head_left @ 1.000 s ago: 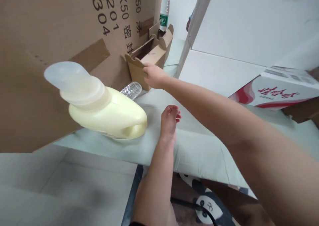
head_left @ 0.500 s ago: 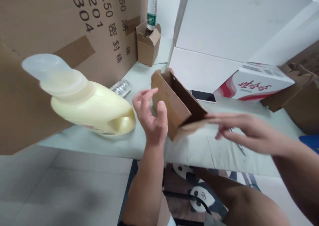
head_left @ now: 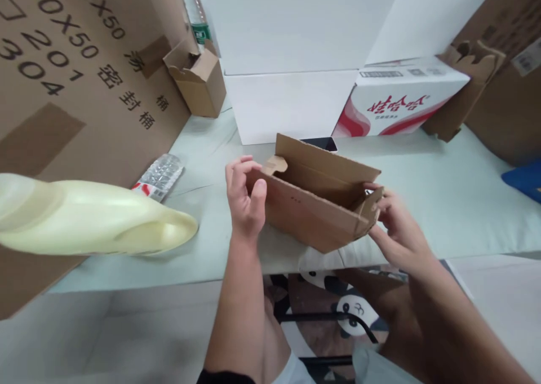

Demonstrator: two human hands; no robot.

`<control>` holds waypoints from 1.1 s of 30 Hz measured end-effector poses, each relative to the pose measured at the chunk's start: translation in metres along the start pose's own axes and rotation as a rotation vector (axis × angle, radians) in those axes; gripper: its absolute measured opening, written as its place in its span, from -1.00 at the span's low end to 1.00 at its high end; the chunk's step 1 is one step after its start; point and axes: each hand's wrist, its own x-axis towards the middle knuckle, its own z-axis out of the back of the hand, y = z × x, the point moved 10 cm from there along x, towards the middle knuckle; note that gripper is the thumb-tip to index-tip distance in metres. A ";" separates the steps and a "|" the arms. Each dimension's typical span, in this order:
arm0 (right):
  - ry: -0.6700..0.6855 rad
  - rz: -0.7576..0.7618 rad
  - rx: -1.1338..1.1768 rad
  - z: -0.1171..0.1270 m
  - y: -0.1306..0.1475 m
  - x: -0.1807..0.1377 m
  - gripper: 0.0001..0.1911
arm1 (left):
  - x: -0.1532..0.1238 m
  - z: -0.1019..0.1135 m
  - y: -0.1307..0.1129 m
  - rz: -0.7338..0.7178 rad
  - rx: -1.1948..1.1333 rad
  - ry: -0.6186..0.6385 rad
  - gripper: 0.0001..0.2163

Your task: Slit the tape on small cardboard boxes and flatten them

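Holding an open-topped box [head_left: 310, 212] over the front part of the table [head_left: 422, 203], the hands stand apart at its two ends. The right hand [head_left: 399, 232] is clamped on the right end, fingers at the flap and thumb below. The left hand [head_left: 245, 203] has its fingers up against the left end, its thumb in front of the near wall; whether it truly grips, I cannot tell. The box leans — whether its base rests on the cloth is hidden.

Pale green cloth [head_left: 211, 248] covers the table, creased near the front edge. Left of the hands lies a yellow jug [head_left: 97, 215], its top cut off by the picture's side; behind it is a clear packet [head_left: 160, 175], beside a tall printed carton [head_left: 101, 79]. At the carton's far end stands a small box [head_left: 205, 88] with a green-labelled bottle [head_left: 198, 20].

White panels [head_left: 291, 102] close off the back, a phone [head_left: 323, 144] just in front, partly hidden by the box. To the right sit a red-and-white case [head_left: 401, 99], brown card [head_left: 460, 96] and something blue [head_left: 524, 180]. Below — grey floor tiles [head_left: 139, 327] and a panda-print mat [head_left: 355, 310].
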 end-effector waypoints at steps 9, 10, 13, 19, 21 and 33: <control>-0.199 -0.102 0.247 -0.006 -0.025 -0.003 -0.77 | -0.007 -0.004 0.027 0.173 -0.347 -0.171 -0.79; -0.194 -0.081 0.200 -0.005 -0.022 -0.002 -0.76 | -0.006 -0.006 0.028 0.186 -0.424 -0.169 -0.77; -0.159 -0.003 -0.039 -0.005 -0.014 -0.001 -0.79 | -0.006 -0.012 0.032 0.201 -0.513 -0.144 -0.68; -0.257 -0.039 -0.023 0.004 -0.024 -0.009 -0.28 | -0.014 -0.009 0.036 0.148 -0.135 -0.176 -0.66; -0.159 -0.037 0.089 -0.004 -0.024 -0.007 -0.18 | -0.015 -0.012 0.031 0.106 0.008 -0.119 -0.71; -0.147 -0.415 0.160 -0.007 -0.074 -0.022 -0.51 | -0.005 -0.021 0.026 0.095 0.273 0.255 -0.73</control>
